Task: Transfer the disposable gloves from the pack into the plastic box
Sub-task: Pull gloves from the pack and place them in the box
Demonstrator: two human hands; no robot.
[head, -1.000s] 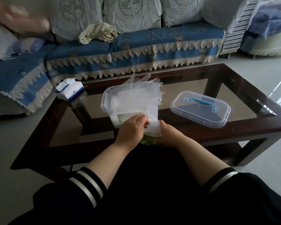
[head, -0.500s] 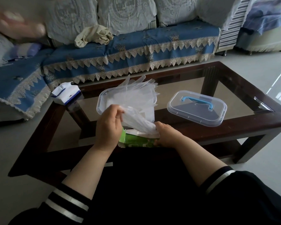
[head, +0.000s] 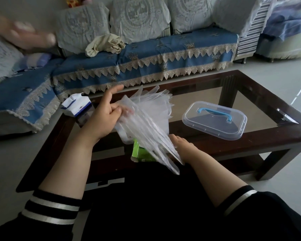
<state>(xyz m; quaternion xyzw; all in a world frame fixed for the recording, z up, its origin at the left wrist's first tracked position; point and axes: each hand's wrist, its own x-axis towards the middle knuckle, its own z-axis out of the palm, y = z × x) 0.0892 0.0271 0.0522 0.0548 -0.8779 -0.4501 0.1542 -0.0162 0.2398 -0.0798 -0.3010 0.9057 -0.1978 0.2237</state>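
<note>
Mid-transfer: the left hand (head: 102,117), forefinger out and other fingers pinching a glove (head: 151,136), draws it up from the green pack (head: 141,152), steadied by the right hand (head: 182,146), its fingers hidden; next, lay it in the glove-heaped box (head: 123,134).

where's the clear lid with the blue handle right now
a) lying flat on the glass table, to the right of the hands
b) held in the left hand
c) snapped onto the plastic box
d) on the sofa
a: the lid lies flat on the table, apart from both hands; the left hand holds a bunch of gloves instead.
</note>
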